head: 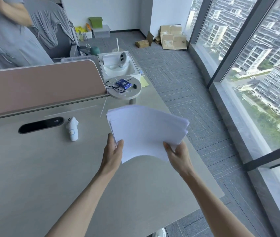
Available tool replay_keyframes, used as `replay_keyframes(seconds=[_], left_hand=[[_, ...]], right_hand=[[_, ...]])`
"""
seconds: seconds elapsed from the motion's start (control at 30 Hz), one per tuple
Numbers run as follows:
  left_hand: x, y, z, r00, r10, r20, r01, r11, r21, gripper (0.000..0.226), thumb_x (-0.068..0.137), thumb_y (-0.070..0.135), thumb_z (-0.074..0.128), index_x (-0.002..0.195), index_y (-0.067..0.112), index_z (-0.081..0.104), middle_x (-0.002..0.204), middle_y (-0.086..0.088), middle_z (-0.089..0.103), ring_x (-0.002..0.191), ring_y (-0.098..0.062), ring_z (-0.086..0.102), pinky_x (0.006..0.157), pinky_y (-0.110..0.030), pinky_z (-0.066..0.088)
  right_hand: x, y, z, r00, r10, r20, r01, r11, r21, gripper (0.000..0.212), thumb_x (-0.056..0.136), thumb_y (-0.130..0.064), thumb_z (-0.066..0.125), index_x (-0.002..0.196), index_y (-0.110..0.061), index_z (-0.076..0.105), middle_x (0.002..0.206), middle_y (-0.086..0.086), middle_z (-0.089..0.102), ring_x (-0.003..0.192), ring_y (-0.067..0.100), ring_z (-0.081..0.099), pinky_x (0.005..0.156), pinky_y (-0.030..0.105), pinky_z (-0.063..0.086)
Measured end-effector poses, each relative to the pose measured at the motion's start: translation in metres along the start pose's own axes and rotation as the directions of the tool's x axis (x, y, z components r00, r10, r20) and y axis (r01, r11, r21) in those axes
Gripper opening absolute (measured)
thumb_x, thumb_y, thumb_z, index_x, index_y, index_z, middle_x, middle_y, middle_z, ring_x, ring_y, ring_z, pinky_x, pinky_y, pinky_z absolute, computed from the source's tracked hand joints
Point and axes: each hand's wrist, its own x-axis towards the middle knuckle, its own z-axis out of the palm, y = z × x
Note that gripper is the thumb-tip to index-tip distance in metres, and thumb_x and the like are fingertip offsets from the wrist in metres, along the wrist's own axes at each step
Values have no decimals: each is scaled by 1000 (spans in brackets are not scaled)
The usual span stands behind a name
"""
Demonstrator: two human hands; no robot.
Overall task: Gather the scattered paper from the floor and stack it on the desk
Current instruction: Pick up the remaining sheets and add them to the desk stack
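Note:
A loose stack of white paper (146,130) hangs in the air over the right part of the grey desk (41,168). Its sheets are uneven and fanned at the right edge. My left hand (112,151) grips the stack's near left edge, thumb on top. My right hand (176,153) pinches the near right corner. The stack's near edge sags a little between the two hands. No loose sheets show on the carpet in this view.
A white handheld controller (73,128) lies on the desk left of the paper, beside a black cable slot (40,124). A round stand (127,90) with cables and an open white box (118,65) sit further back. A pink divider (41,86) borders the desk; a person stands behind it.

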Motion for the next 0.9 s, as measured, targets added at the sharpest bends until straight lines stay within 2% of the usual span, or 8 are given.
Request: replay_keyframes(seconds=[0.13, 0.23, 0.37, 0.6, 0.7, 0.77, 0.83, 0.9], left_hand=[[-3, 9, 1, 999, 6, 48, 1, 990, -143, 48, 80, 16, 52, 125, 29, 43, 124, 15, 60, 119, -6, 55, 99, -38, 45], [1, 30, 6, 995, 86, 42, -75, 975, -207, 50, 85, 25, 55, 133, 24, 41, 132, 12, 55, 124, -6, 51, 99, -31, 42], [7, 54, 12, 995, 78, -58, -86, 985, -150, 35, 88, 46, 50, 116, 26, 48, 117, 13, 57, 114, -10, 53, 89, -28, 42], [28, 77, 29, 937, -70, -343, 0, 980, -201, 19, 92, 39, 53, 94, 20, 52, 87, 15, 54, 87, -12, 52, 69, -21, 38], [35, 74, 25, 964, -137, -226, 95, 978, -188, 22, 87, 49, 48, 92, 28, 49, 96, 13, 58, 96, -15, 54, 71, -26, 38], [36, 63, 15, 994, -77, -80, 61, 980, -192, 45, 79, 61, 50, 113, 32, 49, 122, 13, 56, 116, -10, 51, 85, -23, 37], [35, 46, 6, 997, -33, 75, 45, 985, -167, 64, 81, 49, 64, 135, 28, 36, 136, 17, 48, 126, 0, 45, 97, -21, 35], [34, 23, 4, 980, -74, 186, 85, 995, -49, 53, 87, 30, 68, 129, 26, 38, 129, 16, 54, 121, 0, 52, 101, -29, 41]], right_hand=[[-11, 12, 6, 996, 84, -17, -83, 994, 69, 48, 77, -18, 66, 124, -20, 59, 104, -13, 72, 98, 4, 68, 81, 28, 54], [-6, 6, 6, 996, 76, -40, -68, 983, 169, 49, 74, -11, 70, 122, -20, 60, 109, -4, 73, 103, 16, 70, 86, 35, 56], [0, -5, 4, 995, 73, -64, -57, 972, 226, 37, 73, -8, 63, 107, -21, 64, 98, -3, 75, 92, 14, 71, 77, 28, 56], [7, -5, 0, 993, 80, -81, -54, 958, 282, 35, 73, -7, 62, 107, -17, 66, 97, -1, 74, 88, 11, 71, 72, 22, 55], [8, -5, -2, 993, 102, -52, -80, 947, 312, 37, 74, -7, 62, 109, -19, 66, 100, -1, 75, 92, 13, 71, 76, 27, 58], [10, -4, -3, 990, 132, -40, -112, 940, 322, 39, 75, -7, 62, 111, -20, 65, 103, 1, 74, 93, 14, 71, 78, 30, 58], [11, -4, -4, 984, 177, -12, -165, 935, 315, 33, 74, -8, 60, 105, -16, 67, 95, 0, 74, 84, 12, 69, 72, 28, 56], [12, -2, -2, 972, 232, 48, -236, 934, 269, 20, 75, -13, 57, 89, -1, 64, 78, 3, 65, 71, 17, 60, 64, 32, 49]])
